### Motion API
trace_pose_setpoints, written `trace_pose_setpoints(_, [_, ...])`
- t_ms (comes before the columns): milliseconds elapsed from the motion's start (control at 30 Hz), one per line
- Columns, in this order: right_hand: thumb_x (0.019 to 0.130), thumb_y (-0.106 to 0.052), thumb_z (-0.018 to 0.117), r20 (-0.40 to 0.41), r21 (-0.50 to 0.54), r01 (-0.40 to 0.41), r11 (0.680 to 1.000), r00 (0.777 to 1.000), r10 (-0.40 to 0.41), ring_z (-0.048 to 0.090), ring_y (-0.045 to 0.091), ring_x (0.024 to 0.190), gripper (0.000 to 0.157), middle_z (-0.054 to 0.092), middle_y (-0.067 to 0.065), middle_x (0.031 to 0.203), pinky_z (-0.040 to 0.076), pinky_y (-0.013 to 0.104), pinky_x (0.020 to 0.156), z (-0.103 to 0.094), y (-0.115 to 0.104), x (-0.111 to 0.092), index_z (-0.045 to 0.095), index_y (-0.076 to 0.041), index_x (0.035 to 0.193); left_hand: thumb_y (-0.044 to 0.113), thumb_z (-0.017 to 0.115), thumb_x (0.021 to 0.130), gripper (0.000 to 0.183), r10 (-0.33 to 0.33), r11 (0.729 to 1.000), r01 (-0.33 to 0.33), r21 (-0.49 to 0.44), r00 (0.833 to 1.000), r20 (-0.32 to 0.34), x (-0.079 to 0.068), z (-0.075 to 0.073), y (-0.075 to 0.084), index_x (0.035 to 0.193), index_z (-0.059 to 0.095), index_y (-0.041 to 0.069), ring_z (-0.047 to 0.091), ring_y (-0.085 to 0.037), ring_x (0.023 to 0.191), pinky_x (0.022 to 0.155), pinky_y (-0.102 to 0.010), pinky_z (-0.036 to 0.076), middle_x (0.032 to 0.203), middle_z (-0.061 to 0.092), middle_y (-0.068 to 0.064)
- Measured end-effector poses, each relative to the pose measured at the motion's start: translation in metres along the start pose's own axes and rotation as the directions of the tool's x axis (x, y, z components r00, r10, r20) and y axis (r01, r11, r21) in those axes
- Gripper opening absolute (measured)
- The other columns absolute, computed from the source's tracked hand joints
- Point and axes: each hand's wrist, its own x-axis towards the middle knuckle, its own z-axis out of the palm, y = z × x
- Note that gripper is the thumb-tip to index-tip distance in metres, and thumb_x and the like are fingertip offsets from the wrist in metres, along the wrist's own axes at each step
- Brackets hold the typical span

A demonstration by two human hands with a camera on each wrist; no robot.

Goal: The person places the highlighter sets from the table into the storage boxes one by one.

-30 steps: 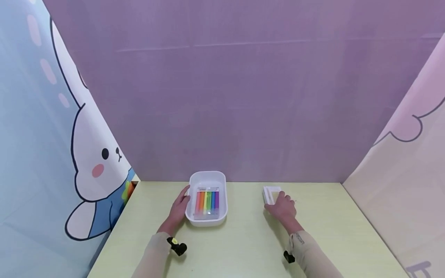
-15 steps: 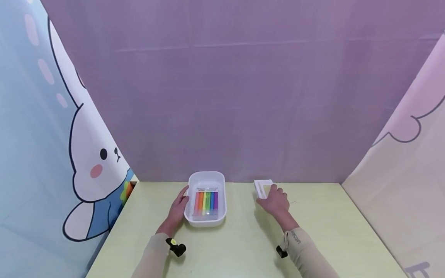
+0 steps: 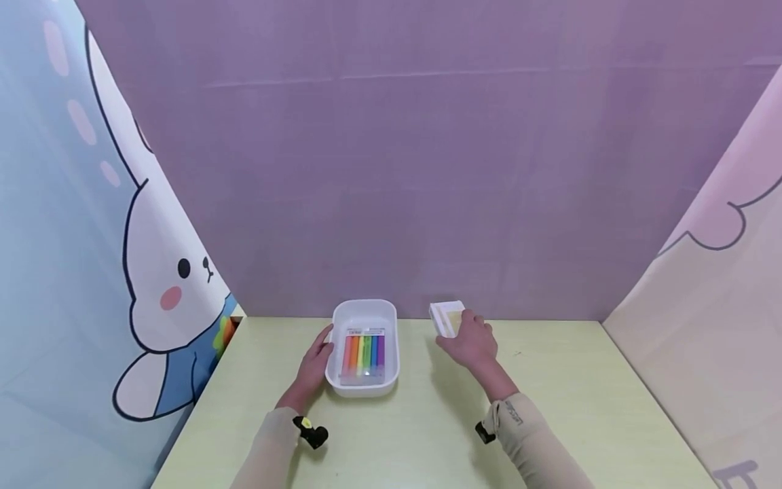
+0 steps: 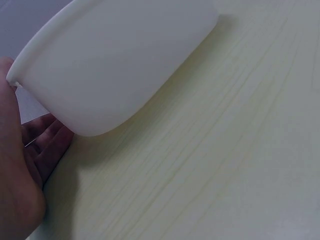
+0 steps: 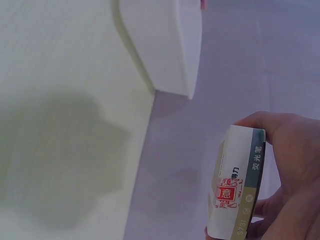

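Note:
A white plastic bin [image 3: 362, 392] stands at the back of the table, and inside it lies a clear pack of rainbow-coloured highlighters [image 3: 364, 356]. My left hand [image 3: 311, 372] holds the bin's left side; in the left wrist view the thumb is at the rim and the fingers [image 4: 47, 142] reach low against the wall. Right of the bin, my right hand [image 3: 472, 341] grips a small white box [image 3: 447, 319] between thumb and fingers, raised above the table. Its printed side [image 5: 232, 185] carries a red stamp and the code S731.
The pale wood-grain table [image 3: 391, 448] ends at a purple cloth backdrop [image 3: 391, 204] just behind the bin. Printed cloth with a cartoon rabbit [image 3: 171, 272] hangs on the left, and a pale pink cloth [image 3: 721, 305] on the right.
My right hand has carried the small box left and up, off the table and closer to the bin. My left hand and the bin have stayed in place.

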Motion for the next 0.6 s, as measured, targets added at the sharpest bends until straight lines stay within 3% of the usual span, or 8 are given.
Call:
trace_pose_setpoints(400, [0.071,-0.051,0.071,-0.018,0.032,0.029,0.999,0.999,-0.028,0.052,0.033,0.096,0.086,0.055,0.018,0.109,0.048,0.047,0.069,-0.008,-0.034,-0.002,0.043,0.001,0.134,0.033,0.043,0.103,0.045,-0.002,1.000,0.002,0.004,1.000,0.008,0.002,0.000,0.001,0.147,0.036,0.042,0.052,-0.030,0.115,0.099,-0.049,0.040,0.134,0.054,-0.011])
trace_pose_setpoints(600, [0.070,-0.051,0.072,-0.024,0.032,0.050,0.998,0.998,-0.050,0.052,0.031,0.092,0.086,0.055,0.016,0.106,0.048,0.044,0.064,-0.007,-0.055,-0.004,0.045,0.000,0.134,0.034,0.042,0.103,0.046,-0.014,1.000,0.014,-0.011,1.000,0.011,0.002,0.000,0.001,0.148,0.035,0.042,0.052,-0.031,0.116,0.099,-0.050,0.041,0.134,0.053,-0.012])
